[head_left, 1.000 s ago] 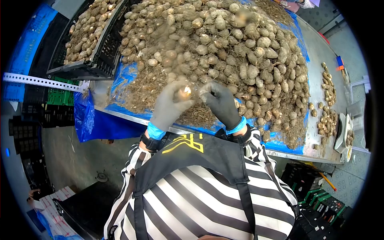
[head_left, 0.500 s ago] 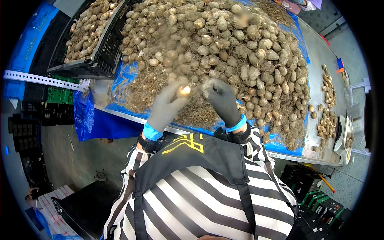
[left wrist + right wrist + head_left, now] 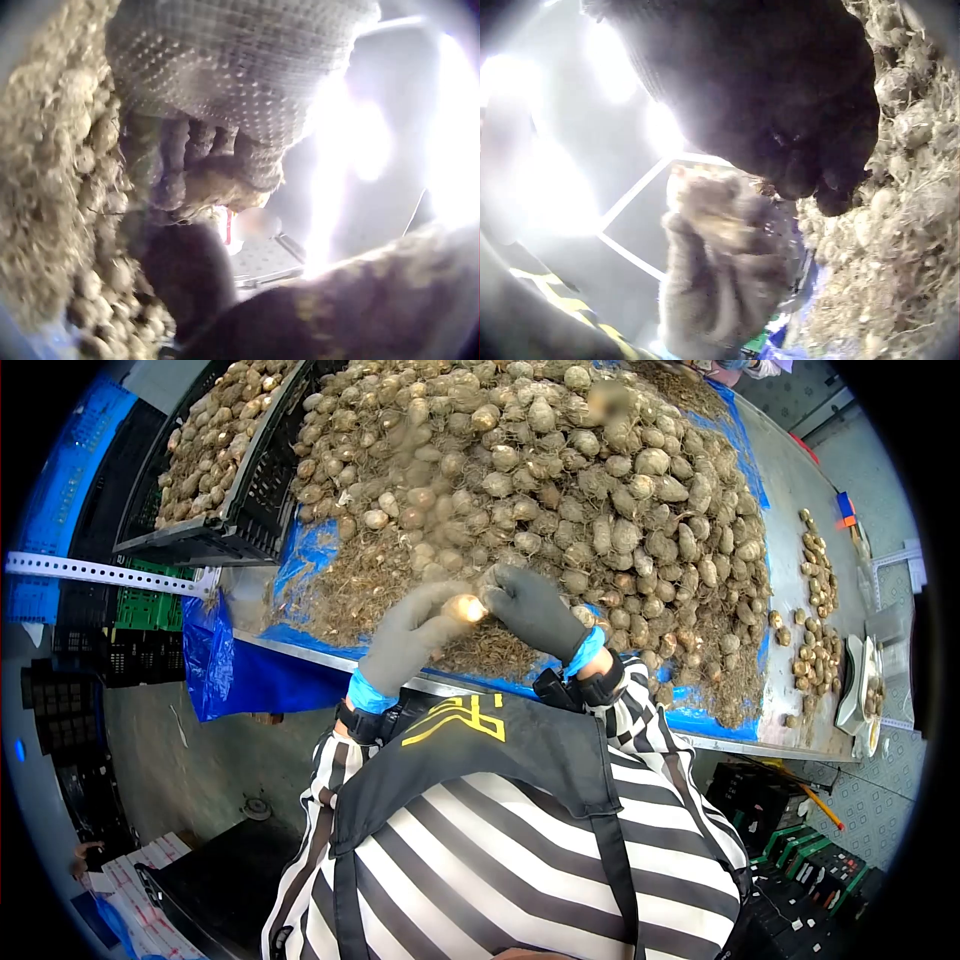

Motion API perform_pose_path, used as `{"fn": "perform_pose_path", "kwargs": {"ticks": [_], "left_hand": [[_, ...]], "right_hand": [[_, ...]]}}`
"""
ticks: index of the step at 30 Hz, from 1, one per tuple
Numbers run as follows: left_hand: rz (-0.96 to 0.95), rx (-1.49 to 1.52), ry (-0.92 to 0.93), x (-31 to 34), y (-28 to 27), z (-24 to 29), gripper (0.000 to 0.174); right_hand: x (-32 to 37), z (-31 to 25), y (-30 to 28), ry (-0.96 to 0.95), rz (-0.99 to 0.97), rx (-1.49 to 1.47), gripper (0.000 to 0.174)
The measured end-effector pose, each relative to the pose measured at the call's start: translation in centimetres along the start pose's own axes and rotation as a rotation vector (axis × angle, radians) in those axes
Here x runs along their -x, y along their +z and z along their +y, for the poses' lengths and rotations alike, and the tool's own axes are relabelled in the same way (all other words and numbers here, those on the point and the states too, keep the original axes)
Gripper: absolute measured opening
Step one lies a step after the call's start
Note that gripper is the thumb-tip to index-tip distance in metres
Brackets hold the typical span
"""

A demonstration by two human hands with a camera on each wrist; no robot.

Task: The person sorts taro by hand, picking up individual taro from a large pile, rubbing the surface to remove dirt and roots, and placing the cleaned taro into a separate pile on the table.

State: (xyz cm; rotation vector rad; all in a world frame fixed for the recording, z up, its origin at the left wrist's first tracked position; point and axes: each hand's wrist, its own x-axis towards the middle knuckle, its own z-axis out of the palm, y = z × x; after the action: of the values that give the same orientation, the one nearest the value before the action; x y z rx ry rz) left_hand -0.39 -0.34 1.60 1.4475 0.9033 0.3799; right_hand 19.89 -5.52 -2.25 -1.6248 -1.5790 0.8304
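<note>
Bulb first: I see it small, round and pale gold, shining bright, held up over the near edge of the blue sheet. The grey-gloved left hand curls its fingers round it. The black-gloved right hand pinches its other side. In the left wrist view it looks brown and lumpy, half hidden by fingers. Glare washes out much of both wrist views. Behind lies the big pile of bulbs, its top cut off. Far left, a black crate holds more.
</note>
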Motion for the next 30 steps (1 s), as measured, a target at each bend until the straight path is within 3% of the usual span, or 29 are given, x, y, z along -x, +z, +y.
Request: {"fn": "perform_pose_path", "kwargs": {"ticks": [1, 4, 5, 8, 9, 12, 13, 14, 16, 17, 20, 21, 25, 28, 29, 30], "left_hand": [[-0.025, 0.091, -0.028, 0.0, -0.1, 0.1, 0.038], [-0.13, 0.314, 0.135, 0.0, -0.5, -1.1, 0.05], [-0.143, 0.27, 0.112, 0.0, -0.7, -1.1, 0.066], [-0.152, 0.515, 0.109, -0.1, -0.1, -0.5, 0.067], [-0.128, 0.543, 0.134, -0.2, 0.2, -0.7, 0.069], [-0.105, 0.605, 0.181, -0.6, 0.6, -1.6, 0.069], [-0.127, 0.609, 0.179, -0.6, 0.3, -2.0, 0.067], [-0.149, 0.613, 0.176, -0.7, 0.1, -2.4, 0.066], [-0.02, 0.599, 0.119, -1.4, 0.0, -3.2, 0.063], [0.046, 0.592, 0.089, -1.5, 0.0, -3.3, 0.062], [0.104, 0.7, 0.183, -1.4, 0.1, -2.5, 0.057], [0.011, 0.708, 0.172, -1.5, -0.6, -2.5, 0.056], [0.005, 0.681, 0.232, -0.8, 0.0, -2.3, 0.058], [-0.051, 0.646, 0.204, -0.9, 0.3, -2.3, 0.056], [-0.055, 0.599, 0.175, -0.9, 0.2, -2.2, 0.055], [-0.056, 0.551, 0.146, -0.8, 0.1, -2.2, 0.055]], "right_hand": [[-0.1, 0.4, 0.3, 0.018, -0.011, -0.013, 0.025], [0.7, 1.0, 0.8, 0.049, -0.056, 0.073, 0.029], [0.9, 1.5, 0.8, 0.006, -0.028, 0.106, 0.029], [1.2, -1.0, -1.3, 0.15, 0.021, -0.157, 0.026], [1.2, -1.4, -1.1, 0.102, 0.07, -0.421, 0.023], [1.4, -4.9, -2.1, -0.02, 0.114, -0.444, 0.022], [1.3, -4.6, -1.6, -0.149, 0.181, -0.226, 0.018], [1.2, -4.3, -1.0, -0.174, 0.217, -0.193, 0.016], [1.1, -3.9, 0.2, -0.23, 0.286, -0.13, 0.012], [1.3, -3.9, 0.7, -0.278, 0.209, -0.164, 0.012], [2.5, -3.2, 1.5, -0.303, -0.314, -0.199, 0.018], [2.5, -3.5, 1.1, -0.326, -0.253, -0.267, 0.023], [1.2, -2.1, 0.1, -0.01, 0.12, -0.286, 0.028], [0.5, -3.7, -0.4, -0.092, 0.148, -0.074, 0.032], [0.2, -3.1, -0.1, -0.264, 0.17, 0.054, 0.033], [0.0, -3.0, -0.2, -0.285, 0.143, 0.133, 0.029]]}}
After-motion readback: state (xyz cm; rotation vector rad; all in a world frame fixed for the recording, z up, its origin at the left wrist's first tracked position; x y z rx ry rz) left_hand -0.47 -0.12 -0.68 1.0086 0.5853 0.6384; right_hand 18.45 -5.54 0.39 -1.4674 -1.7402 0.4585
